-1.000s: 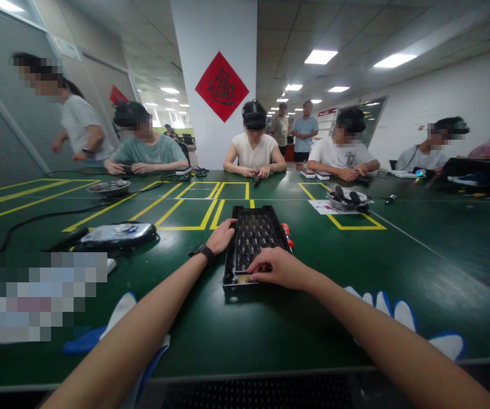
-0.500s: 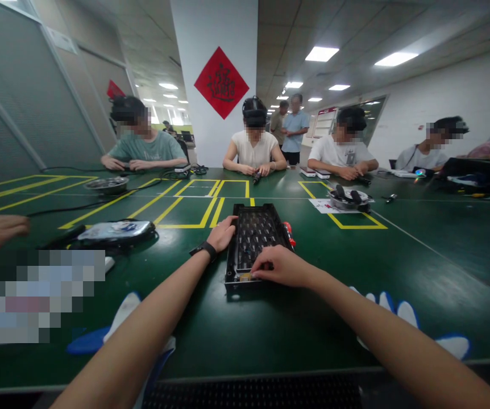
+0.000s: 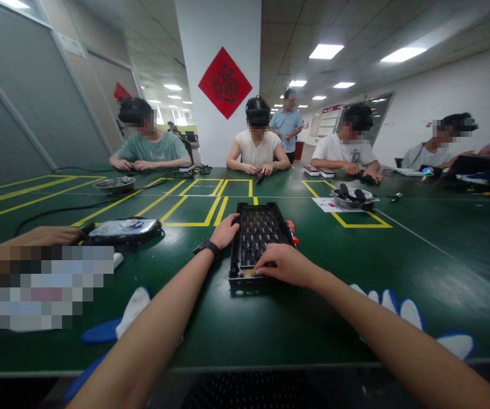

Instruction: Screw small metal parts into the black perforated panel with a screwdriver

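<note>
A black rectangular tray point(image 3: 258, 227) lies on the green table before me, with rows of small metallic pieces in it. At its left wall, my left hand point(image 3: 226, 229) wraps its fingers over the edge and grips it. My right hand point(image 3: 282, 264) reaches over the near right corner with thumb and fingers pinched together. Beneath those fingertips is a yellowish strip point(image 3: 250, 274) at the tray's near end. Whatever the pinch holds is too small to make out. Just past the right wall are red round pieces point(image 3: 291, 232), partly hidden by the tray.
Blue-and-white gloves lie on both sides, one glove point(image 3: 133, 311) by my left forearm, another glove point(image 3: 411, 315) by my right. A co-worker's hand point(image 3: 59, 234) is at a cable-wrapped device point(image 3: 125, 228) on the left. Metal bowls point(image 3: 115, 185) and seated people are across the table point(image 3: 211, 335).
The co-worker's arm on the left has reached in to the device. My view has shifted slightly; both my hands keep their places on the tray.
</note>
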The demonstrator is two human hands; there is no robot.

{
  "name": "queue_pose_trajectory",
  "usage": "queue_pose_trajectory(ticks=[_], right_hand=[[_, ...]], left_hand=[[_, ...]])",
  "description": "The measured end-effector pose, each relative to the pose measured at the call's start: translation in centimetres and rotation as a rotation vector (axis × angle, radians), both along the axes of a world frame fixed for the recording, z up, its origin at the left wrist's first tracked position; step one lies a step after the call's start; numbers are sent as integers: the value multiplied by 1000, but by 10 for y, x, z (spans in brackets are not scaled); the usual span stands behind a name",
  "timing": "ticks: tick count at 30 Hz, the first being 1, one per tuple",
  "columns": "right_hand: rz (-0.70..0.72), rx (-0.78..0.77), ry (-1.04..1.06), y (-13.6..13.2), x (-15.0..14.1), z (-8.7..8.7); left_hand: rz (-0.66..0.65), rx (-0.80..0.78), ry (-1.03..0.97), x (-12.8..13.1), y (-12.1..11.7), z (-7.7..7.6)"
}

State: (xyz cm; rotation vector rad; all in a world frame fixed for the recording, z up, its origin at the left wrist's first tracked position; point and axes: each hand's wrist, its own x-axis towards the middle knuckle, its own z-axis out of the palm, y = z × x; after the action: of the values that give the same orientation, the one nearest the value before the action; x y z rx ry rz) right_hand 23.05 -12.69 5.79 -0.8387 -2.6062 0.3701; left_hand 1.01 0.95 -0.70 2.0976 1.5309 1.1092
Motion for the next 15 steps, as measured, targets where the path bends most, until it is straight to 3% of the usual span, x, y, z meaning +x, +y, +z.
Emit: queue_pose_trajectory(ticks=[15], right_hand=[[2, -4, 22, 0, 0, -1]], left_hand=[[-27, 36, 37, 1, -3, 1]])
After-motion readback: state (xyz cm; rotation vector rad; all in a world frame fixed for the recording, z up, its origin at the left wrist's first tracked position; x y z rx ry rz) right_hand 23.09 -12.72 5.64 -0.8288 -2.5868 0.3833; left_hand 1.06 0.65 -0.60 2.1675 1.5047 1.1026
